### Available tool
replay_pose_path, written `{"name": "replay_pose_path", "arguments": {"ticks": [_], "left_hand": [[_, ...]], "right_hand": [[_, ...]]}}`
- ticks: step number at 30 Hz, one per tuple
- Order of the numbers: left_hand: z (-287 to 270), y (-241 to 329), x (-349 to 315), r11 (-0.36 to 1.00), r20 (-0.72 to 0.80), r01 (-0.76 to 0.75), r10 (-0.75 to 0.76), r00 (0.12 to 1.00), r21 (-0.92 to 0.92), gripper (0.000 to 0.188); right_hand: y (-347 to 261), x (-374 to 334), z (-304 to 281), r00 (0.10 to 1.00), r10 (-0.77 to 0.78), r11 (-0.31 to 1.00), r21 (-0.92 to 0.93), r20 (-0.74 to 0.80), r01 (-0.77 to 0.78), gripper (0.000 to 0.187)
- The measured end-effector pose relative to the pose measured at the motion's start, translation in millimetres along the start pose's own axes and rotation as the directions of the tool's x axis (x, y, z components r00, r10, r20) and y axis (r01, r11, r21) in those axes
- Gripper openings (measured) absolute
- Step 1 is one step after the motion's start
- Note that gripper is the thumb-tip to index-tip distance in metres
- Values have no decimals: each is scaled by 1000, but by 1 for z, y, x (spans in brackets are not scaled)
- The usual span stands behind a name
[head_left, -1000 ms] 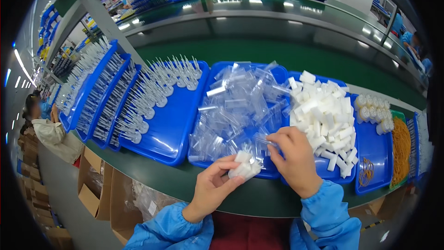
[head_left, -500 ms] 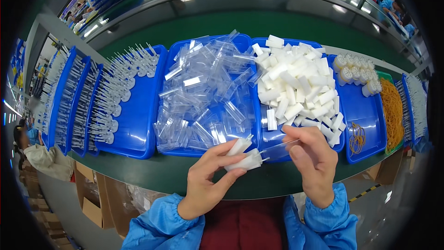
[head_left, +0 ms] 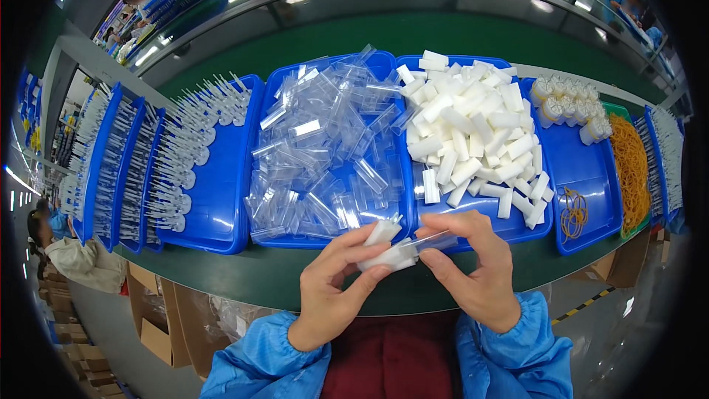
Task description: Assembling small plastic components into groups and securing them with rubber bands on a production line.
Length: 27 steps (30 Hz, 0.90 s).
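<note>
My left hand (head_left: 329,290) is closed around two white blocks (head_left: 391,256), which lie side by side and tilt up to the right; a thin pale tip sticks out of the upper one. A clear plastic sleeve (head_left: 439,240) is pinched between the thumb and fingers of my right hand (head_left: 478,270). The sleeve's left end meets the right end of the lower white block and seems to go over it, though glare blurs the exact overlap. Both hands are above the bench's near edge, in front of the trays.
Ahead stand blue trays of clear sleeves (head_left: 332,133) and white blocks (head_left: 473,125). To the left, several trays hold pale stemmed parts (head_left: 168,203). On the right are clear round parts (head_left: 569,107), loose rubber bands (head_left: 573,216) and a green tray of rubber bands (head_left: 630,170). Cardboard boxes (head_left: 164,321) stand below.
My right hand has moved left and brought the clear sleeve closer, onto the end of the lower white block. My left hand has stayed nearly in place.
</note>
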<state>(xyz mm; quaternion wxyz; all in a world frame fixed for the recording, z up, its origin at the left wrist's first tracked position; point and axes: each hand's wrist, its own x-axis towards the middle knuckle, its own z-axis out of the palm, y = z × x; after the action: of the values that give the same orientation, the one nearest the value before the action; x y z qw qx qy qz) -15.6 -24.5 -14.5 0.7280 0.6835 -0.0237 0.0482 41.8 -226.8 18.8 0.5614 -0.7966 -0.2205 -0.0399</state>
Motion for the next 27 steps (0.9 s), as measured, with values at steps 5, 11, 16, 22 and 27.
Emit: {"name": "replay_pose_path", "arguments": {"ticks": [5,11,16,22,27], "left_hand": [[3,-2,-1,999,14,-27,27,1000,29,29],[0,1,3,995,23,-51,49,999,80,24],[3,1,4,1000,4,-17,17,1000,2,20],[6,4,3,941,-47,-120,142,989,318,23],[7,12,3,849,39,-178,183,982,497,27]], "right_hand": [[10,-9,10,997,-23,998,51,-78,27,31],[11,-9,12,989,-133,991,-4,-57,133,28],[14,-17,17,994,-60,996,64,-92,66,28],[15,-11,12,995,-81,996,-27,-59,79,26],[14,-1,-2,986,54,995,71,158,-66,28]]}}
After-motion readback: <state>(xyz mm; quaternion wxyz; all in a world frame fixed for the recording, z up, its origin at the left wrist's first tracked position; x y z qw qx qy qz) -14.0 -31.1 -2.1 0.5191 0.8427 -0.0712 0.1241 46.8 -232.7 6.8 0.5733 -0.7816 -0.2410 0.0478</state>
